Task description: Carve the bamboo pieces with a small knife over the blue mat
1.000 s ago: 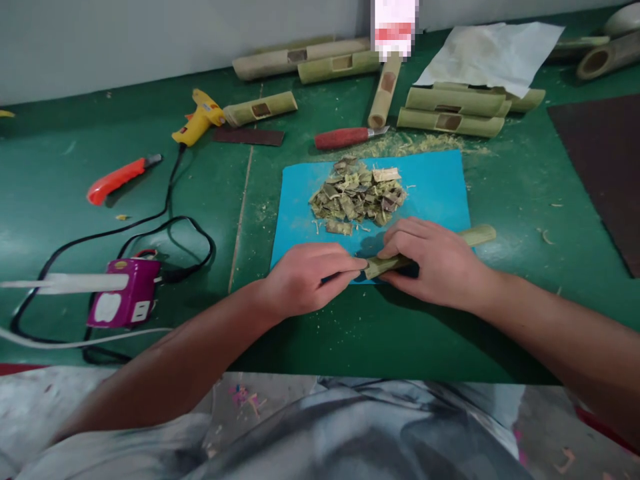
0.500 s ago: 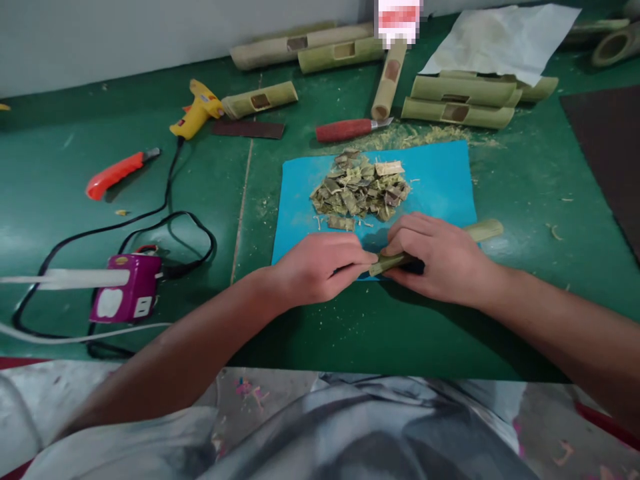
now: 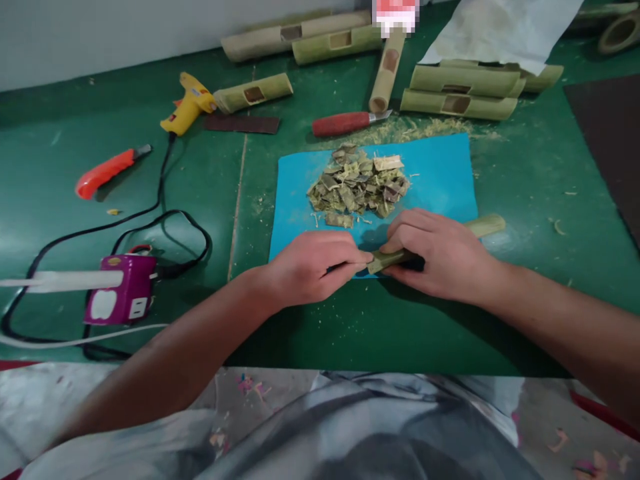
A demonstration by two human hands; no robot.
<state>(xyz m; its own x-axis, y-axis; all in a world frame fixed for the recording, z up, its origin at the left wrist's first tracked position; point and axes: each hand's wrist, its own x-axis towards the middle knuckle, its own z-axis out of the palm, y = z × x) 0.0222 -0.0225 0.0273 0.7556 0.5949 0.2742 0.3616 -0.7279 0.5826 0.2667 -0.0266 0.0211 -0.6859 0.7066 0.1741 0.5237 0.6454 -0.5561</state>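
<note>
A bamboo piece (image 3: 487, 225) lies slanted across the front right of a blue sheet (image 3: 443, 170). My right hand (image 3: 435, 257) is wrapped over its middle, fingers curled round it. At its left end, my left hand (image 3: 320, 267) is closed in a pinch, fingertips at the bamboo's end; whatever is between them is too small to make out. Behind the hands, a heap of dry bamboo chips (image 3: 357, 183) sits on the sheet. One flat chip (image 3: 339, 221) lies apart in front of the heap.
A red-handled knife (image 3: 345, 123) lies behind the sheet. Bamboo tubes with cut windows (image 3: 460, 105) stand at the back. To the left are a yellow glue gun (image 3: 190, 105), an orange cutter (image 3: 107, 172) and a purple power adapter (image 3: 120, 287) with cables.
The view has shifted slightly, so the table's things sit a little differently in the picture. Both hands keep nearly the same hold at the bamboo piece.
</note>
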